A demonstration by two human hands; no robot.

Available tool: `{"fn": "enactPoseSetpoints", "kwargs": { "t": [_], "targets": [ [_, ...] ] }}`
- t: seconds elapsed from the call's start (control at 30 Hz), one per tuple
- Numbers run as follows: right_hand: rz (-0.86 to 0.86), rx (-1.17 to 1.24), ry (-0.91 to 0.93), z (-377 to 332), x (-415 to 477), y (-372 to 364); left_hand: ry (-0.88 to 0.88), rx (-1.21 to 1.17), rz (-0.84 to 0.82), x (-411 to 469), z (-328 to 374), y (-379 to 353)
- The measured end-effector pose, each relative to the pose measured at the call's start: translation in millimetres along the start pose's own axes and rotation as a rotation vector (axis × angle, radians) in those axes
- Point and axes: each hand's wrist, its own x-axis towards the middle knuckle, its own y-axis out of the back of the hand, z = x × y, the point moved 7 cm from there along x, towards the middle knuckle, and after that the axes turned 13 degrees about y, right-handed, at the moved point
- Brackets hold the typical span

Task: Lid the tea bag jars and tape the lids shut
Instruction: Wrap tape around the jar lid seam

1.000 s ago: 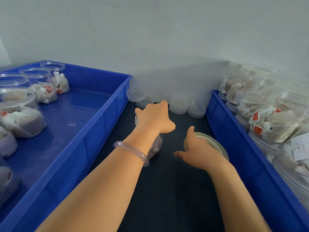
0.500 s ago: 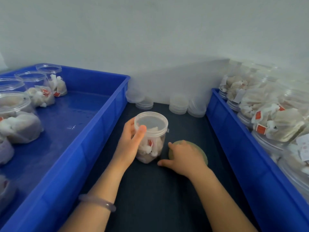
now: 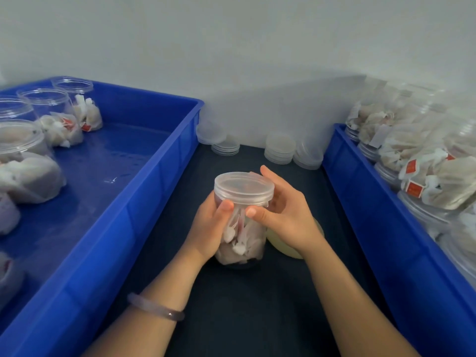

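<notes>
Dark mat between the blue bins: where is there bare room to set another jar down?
Free: the mat nearside of the held jar; the left bin floor beside its jars. Crowded: lid stacks by the wall, the right bin.

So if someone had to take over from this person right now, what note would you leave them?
Left hand grips the jar of tea bags round its side. Right hand grips it just under the lid, fingers curled behind.
The jar stands on the dark mat between the left crate and the right crate. The tape roll lies beside the jar, partly under the right hand. Spare lids are stacked by the wall.
Done: the lid sits on this jar.
Left: no tape shows on the lid, so tape it shut.
</notes>
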Motion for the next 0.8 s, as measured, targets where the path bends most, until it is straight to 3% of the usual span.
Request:
{"fn": "enactPoseSetpoints", "kwargs": {
  "t": [0.37, 0.57, 0.8],
  "targets": [
    [-0.054, 0.268, -0.087, 10.0, -4.3, 8.9, 0.032, 0.007, -0.043, -1.1, -3.4, 3.9],
    [-0.057, 0.062, -0.109, 9.4, 0.8, 0.5, 0.039, 0.032, 0.020, -1.7, -3.3, 5.5],
    [-0.055, 0.267, -0.103, 8.9, -4.2, 3.1, 0.001, 0.075, 0.006, -4.3, -0.7, 4.4]
  ]
}}
